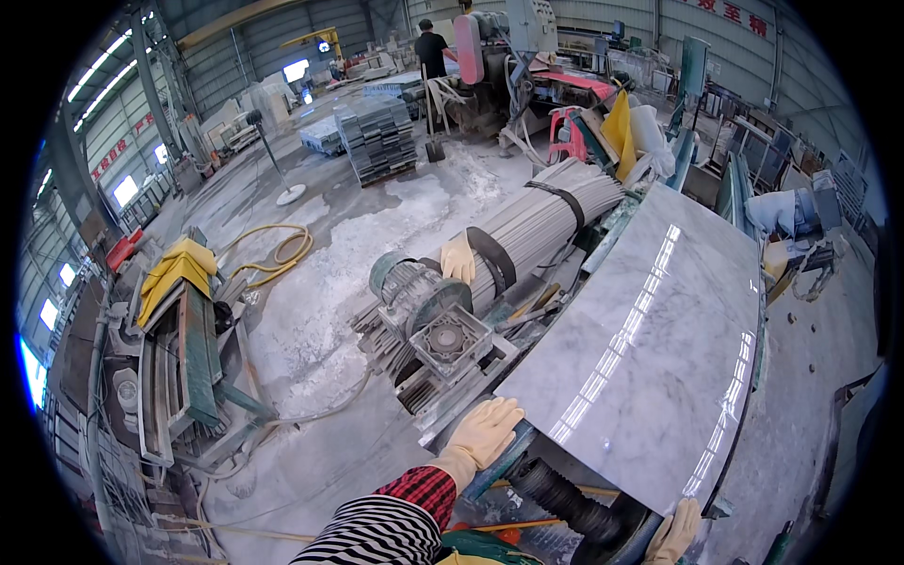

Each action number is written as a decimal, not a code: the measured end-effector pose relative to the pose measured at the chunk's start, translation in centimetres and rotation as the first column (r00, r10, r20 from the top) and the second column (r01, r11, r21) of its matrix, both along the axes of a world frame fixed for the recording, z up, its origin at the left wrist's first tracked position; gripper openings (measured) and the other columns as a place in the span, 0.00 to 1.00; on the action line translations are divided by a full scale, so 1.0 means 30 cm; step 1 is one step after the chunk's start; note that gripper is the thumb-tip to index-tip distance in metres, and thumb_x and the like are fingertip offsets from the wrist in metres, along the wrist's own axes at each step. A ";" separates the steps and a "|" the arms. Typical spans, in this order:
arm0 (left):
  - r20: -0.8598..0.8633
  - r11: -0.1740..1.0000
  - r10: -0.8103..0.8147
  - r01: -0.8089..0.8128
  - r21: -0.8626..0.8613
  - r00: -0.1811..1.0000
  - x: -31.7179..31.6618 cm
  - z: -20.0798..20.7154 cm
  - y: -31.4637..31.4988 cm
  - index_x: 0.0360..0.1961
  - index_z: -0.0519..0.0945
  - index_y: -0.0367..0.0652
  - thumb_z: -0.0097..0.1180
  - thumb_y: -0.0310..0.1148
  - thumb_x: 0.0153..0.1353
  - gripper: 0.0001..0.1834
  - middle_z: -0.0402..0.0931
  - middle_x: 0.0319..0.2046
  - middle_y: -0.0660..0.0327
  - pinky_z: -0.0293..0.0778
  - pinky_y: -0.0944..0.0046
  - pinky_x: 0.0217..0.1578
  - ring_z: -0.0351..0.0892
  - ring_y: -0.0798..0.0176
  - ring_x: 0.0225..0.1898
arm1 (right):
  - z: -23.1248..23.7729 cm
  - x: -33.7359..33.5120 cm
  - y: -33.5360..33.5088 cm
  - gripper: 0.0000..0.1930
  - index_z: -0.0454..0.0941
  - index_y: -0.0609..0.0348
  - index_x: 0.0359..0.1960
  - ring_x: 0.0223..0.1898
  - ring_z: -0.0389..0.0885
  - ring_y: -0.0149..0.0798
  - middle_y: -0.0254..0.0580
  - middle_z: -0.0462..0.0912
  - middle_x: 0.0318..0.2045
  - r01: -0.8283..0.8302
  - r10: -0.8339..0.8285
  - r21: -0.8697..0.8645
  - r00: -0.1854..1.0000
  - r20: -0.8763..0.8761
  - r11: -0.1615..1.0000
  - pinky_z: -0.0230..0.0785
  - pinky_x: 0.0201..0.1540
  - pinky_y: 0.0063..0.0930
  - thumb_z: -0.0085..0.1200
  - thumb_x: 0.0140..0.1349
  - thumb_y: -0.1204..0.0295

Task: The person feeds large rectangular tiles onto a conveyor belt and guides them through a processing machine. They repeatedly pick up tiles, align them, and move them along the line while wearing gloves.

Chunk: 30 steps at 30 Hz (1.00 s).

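Observation:
A polished white marble slab (pixel 650 330) with grey veining lies on a machine frame in front of me, bright reflections of lights running along it. My left hand (pixel 485 435), in a cream rubber glove, rests at the slab's near left corner with its fingers stretched out. At the near right corner, my right hand (pixel 674 534), gloved alike, has its extended fingers against the slab's edge. Below the near edge, between my hands, is a black ribbed bellows (pixel 570 499). Neither hand is wrapped round anything visible.
Left of the slab stand a grey motor (pixel 414 292) and a strapped bundle of long strips (pixel 565 202), with a loose glove (pixel 459 258) on it. Farther off are stacked stone pieces (pixel 377 141), a yellow hose (pixel 282 250) on the floor, and another person (pixel 431 52) beside a machine.

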<state>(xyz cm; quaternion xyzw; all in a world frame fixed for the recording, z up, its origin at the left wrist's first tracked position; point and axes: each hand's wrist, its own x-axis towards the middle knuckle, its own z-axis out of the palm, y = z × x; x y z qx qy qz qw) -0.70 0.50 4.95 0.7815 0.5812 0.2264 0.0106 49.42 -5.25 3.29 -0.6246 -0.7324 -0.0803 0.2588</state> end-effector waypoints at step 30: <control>0.012 1.000 -0.011 0.012 -0.008 1.000 -0.009 0.003 -0.042 0.65 0.74 0.43 0.57 0.34 0.69 0.24 0.71 0.67 0.50 0.64 0.47 0.72 0.70 0.42 0.68 | -0.032 0.005 -0.045 0.21 0.77 0.60 0.67 0.70 0.71 0.66 0.65 0.76 0.66 0.016 -0.015 -0.055 1.000 0.006 0.998 0.59 0.75 0.57 0.49 0.76 0.68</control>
